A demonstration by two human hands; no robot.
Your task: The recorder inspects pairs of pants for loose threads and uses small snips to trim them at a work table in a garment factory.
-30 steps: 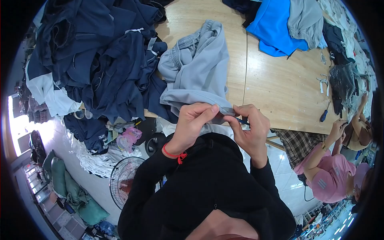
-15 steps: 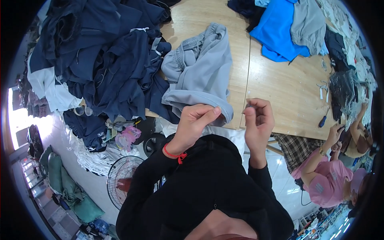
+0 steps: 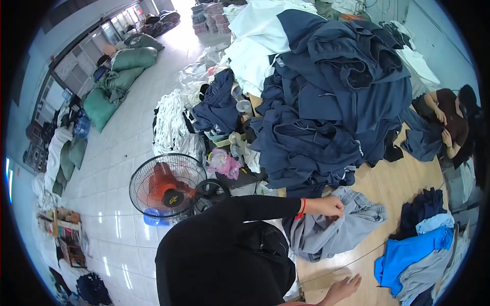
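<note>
A grey pair of trousers [image 3: 334, 229] with a gathered elastic waistband lies crumpled on the wooden table in front of me. My left hand [image 3: 328, 206], with a red string bracelet at its wrist, is closed on the fabric; folds partly hide its fingertips. Nearer the lower edge, my right hand [image 3: 343, 290] is over bare tabletop, apart from the trousers. Its fingers are stretched out and nothing shows in them.
A tall heap of navy garments [image 3: 316, 137] rises beyond the trousers, with white cloth [image 3: 255, 46] behind. Blue [image 3: 413, 260] and grey clothes lie at the table's right. A standing fan [image 3: 168, 186] is on the floor at left. Another person [image 3: 449, 117] handles dark cloth at far right.
My view has swung left, bringing in the floor and the whole navy heap. My right hand has gone from a pinch to stretched fingers. The left stays at the grey trousers.
</note>
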